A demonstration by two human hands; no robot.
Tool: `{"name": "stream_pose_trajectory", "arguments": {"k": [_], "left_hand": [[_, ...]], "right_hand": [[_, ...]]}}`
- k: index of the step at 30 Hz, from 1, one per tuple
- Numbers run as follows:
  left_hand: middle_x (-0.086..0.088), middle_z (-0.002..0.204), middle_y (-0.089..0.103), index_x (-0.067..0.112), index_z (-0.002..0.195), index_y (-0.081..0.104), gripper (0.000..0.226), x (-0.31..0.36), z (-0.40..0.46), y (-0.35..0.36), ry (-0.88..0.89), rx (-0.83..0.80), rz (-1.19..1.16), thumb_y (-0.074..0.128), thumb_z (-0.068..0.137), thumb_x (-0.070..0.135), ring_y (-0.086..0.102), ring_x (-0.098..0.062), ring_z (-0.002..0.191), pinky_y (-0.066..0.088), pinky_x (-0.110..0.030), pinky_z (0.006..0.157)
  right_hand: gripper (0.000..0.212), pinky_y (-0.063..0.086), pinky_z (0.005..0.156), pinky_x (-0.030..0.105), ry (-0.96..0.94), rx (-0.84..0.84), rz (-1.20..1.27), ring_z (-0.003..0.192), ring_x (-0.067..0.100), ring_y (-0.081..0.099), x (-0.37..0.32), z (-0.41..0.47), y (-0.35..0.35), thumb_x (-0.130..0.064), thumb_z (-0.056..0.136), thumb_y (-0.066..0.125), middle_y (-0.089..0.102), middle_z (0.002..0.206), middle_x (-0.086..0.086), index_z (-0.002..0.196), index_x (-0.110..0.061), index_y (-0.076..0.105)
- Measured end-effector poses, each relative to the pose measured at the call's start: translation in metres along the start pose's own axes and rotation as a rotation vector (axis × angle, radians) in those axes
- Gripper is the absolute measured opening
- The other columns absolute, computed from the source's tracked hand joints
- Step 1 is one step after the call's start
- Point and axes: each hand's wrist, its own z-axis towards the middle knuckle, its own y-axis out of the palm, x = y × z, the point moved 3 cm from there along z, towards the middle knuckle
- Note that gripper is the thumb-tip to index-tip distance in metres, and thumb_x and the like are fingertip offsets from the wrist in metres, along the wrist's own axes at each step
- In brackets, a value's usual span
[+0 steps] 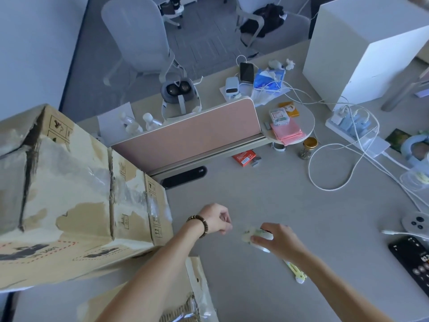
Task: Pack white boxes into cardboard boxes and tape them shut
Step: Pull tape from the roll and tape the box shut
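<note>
Gripping a small pale roll, probably tape (249, 235), the right hand (276, 238) curls over it just above the worktop (267, 189); the left hand (217, 218) pinches thumb to fingertips beside it, seemingly drawing out a clear end too thin to make out. If tape, it should be light, sticky and prone to folding on itself, so it is best kept taut and held by the roll's sides. The big carton (69, 194) at left looks bulky, its skin torn and patched with old film; it likely wants lifting by the bottom corners. A second carton (185, 296) juts in at the near edge. No white boxes are clearly in view. Open room lies ahead and right, bounded by cables (336, 163), a cutter (296, 273) and a phone (413, 259).
</note>
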Motion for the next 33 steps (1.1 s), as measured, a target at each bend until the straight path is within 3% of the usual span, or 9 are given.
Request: {"name": "stream_pose_trajectory", "arguments": {"k": [3, 6, 11, 14, 18, 22, 26, 30, 33], "left_hand": [[0.003, 0.076, 0.074, 0.019, 0.079, 0.069, 0.011, 0.015, 0.005, -0.025, 0.025, 0.115, -0.017, 0.078, 0.079, 0.026, 0.068, -0.006, 0.066, 0.050, -0.018, 0.062], [0.011, 0.075, 0.069, 0.026, 0.075, 0.068, 0.011, 0.033, 0.010, -0.049, 0.060, 0.196, 0.029, 0.077, 0.081, 0.030, 0.061, -0.003, 0.069, 0.045, -0.019, 0.064], [0.013, 0.068, 0.061, 0.022, 0.088, 0.076, 0.004, 0.058, 0.017, -0.090, 0.101, 0.296, 0.019, 0.074, 0.085, 0.022, 0.055, -0.002, 0.065, 0.040, -0.011, 0.062], [0.012, 0.075, 0.067, 0.024, 0.099, 0.071, 0.021, 0.070, 0.023, -0.115, 0.072, 0.415, 0.007, 0.078, 0.079, 0.025, 0.062, -0.010, 0.075, 0.047, -0.021, 0.072], [0.007, 0.063, 0.063, 0.019, 0.076, 0.065, 0.018, 0.088, 0.030, -0.145, 0.086, 0.545, 0.027, 0.081, 0.076, 0.028, 0.055, -0.009, 0.060, 0.041, -0.024, 0.059], [0.002, 0.089, 0.060, 0.016, 0.071, 0.064, 0.021, 0.101, 0.033, -0.162, 0.204, 0.716, 0.215, 0.082, 0.077, 0.026, 0.053, -0.016, 0.091, 0.043, -0.029, 0.075], [-0.007, 0.114, 0.056, 0.015, 0.064, 0.068, 0.025, 0.115, 0.035, -0.175, 0.267, 0.973, 0.404, 0.089, 0.067, 0.027, 0.048, -0.030, 0.106, 0.040, -0.037, 0.091], [-0.010, 0.138, 0.048, 0.016, 0.066, 0.069, 0.023, 0.120, 0.045, -0.193, 0.234, 0.998, 0.379, 0.088, 0.068, 0.029, 0.042, -0.033, 0.128, 0.031, -0.045, 0.103], [-0.010, 0.137, 0.046, 0.012, 0.072, 0.066, 0.023, 0.121, 0.055, -0.201, 0.228, 0.959, 0.326, 0.084, 0.076, 0.025, 0.049, -0.025, 0.126, 0.035, -0.041, 0.103]], "right_hand": [[0.041, 0.028, 0.049, 0.024, 0.007, 0.077, 0.034, 0.054, 0.008, 0.042, -0.012, 0.008, -0.013, -0.051, 0.085, 0.071, 0.045, 0.058, -0.005, 0.064, -0.025, 0.046], [0.037, 0.030, 0.050, 0.020, 0.006, 0.121, 0.091, 0.058, 0.008, 0.047, -0.023, 0.023, -0.026, -0.047, 0.086, 0.071, 0.049, 0.059, -0.005, 0.066, -0.023, 0.051], [0.042, 0.034, 0.050, 0.020, -0.022, 0.214, 0.223, 0.056, 0.013, 0.045, -0.042, 0.048, -0.047, -0.044, 0.086, 0.074, 0.047, 0.055, -0.005, 0.064, -0.018, 0.049], [0.041, 0.035, 0.051, 0.018, -0.037, 0.242, 0.280, 0.056, 0.010, 0.047, -0.054, 0.060, -0.055, -0.043, 0.087, 0.074, 0.048, 0.054, -0.007, 0.064, -0.019, 0.049], [0.033, 0.038, 0.052, 0.014, -0.050, 0.276, 0.341, 0.059, 0.008, 0.051, -0.071, 0.076, -0.065, -0.046, 0.087, 0.073, 0.056, 0.062, -0.008, 0.074, -0.020, 0.057], [0.040, 0.037, 0.051, 0.015, -0.054, 0.310, 0.390, 0.058, 0.012, 0.048, -0.087, 0.091, -0.073, -0.045, 0.087, 0.072, 0.055, 0.060, -0.006, 0.076, -0.010, 0.059], [0.050, 0.035, 0.048, 0.016, -0.047, 0.309, 0.392, 0.054, 0.008, 0.043, -0.105, 0.102, -0.081, -0.044, 0.090, 0.069, 0.048, 0.056, -0.005, 0.061, -0.015, 0.041], [0.050, 0.034, 0.046, 0.014, -0.061, 0.301, 0.404, 0.053, 0.006, 0.043, -0.122, 0.114, -0.090, -0.044, 0.092, 0.067, 0.047, 0.054, -0.007, 0.059, -0.020, 0.039], [0.050, 0.034, 0.049, 0.017, -0.090, 0.300, 0.396, 0.054, 0.008, 0.042, -0.133, 0.126, -0.097, -0.044, 0.092, 0.066, 0.044, 0.055, -0.006, 0.060, -0.018, 0.039]]}}
